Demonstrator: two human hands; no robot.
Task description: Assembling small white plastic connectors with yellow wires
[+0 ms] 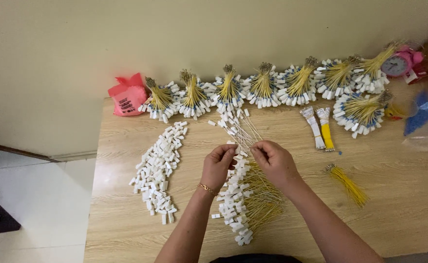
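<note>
On the pale wood-grain worktop (370,195), a long heap of thin yellow wires with small white plastic tags (245,199) runs away from the person toward the wall, directly under both hands. A loose strip of separate white plastic tags (158,168) lies parallel, just to its left. At the heap's far end the left hand (218,165) pinches a white tag between closed fingertips, and the right hand (275,163), equally near, pinches what looks like a wire end, though exactly what it grips I cannot tell.
</note>
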